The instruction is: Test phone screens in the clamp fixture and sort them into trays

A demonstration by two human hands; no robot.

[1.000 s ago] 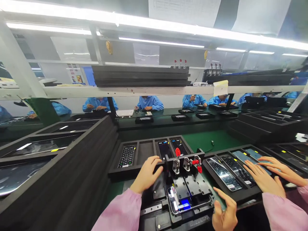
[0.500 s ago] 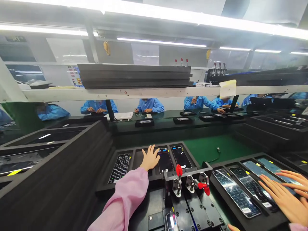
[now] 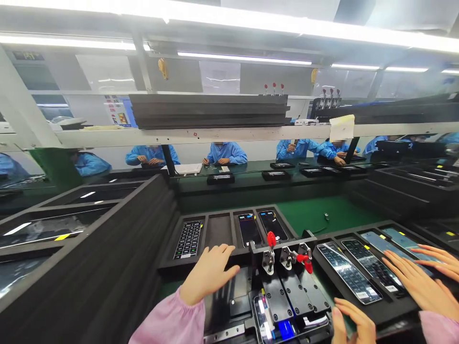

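Observation:
My left hand (image 3: 211, 270), in a pink sleeve, hovers open with spread fingers between the near edge of a black foam tray (image 3: 233, 260) and a clamp fixture (image 3: 281, 298). In that tray lie a phone with a keypad-like screen (image 3: 189, 240) and two dark-screened phones (image 3: 250, 229). The fixture has red-handled toggle clamps (image 3: 271, 239), one handle upright. A lit phone (image 3: 263, 317) sits in it, partly under a black plate. My right hand (image 3: 353, 322) is at the fixture's right side, fingers loosely bent and apart, nothing visible in them; the frame edge cuts it off.
Another person's two hands (image 3: 419, 282) reach over a right-hand foam tray (image 3: 390, 313) holding several phones (image 3: 349, 272). A tall stack of black trays (image 3: 118, 258) stands on the left. A shelf (image 3: 215, 138) crosses ahead; people in blue work behind it.
My left hand has drawn back from the tray toward me, uncovering a slot. My right hand has come further into view beside the fixture. The camera view has shifted slightly.

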